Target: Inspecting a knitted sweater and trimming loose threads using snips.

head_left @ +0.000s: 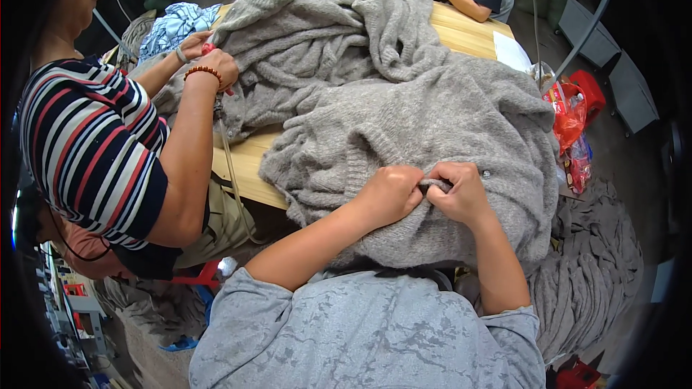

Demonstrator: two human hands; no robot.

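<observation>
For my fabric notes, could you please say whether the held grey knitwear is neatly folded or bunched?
Bunched: the grey knitwear shows uneven creases around the left hand and right hand.

I see the bare left forearm (310, 245) slant up rightward from the lower centre of the frame, and the bare right forearm (503, 259) lean up leftward. My left hand (393, 191) and right hand (462, 189) sit close together right of centre, fingers (409, 173) curled in tight pinches.

Garment workshop: grey knitwear (461, 112) in heaps, wooden worktable (465, 31), co-workers (97, 151).
</observation>
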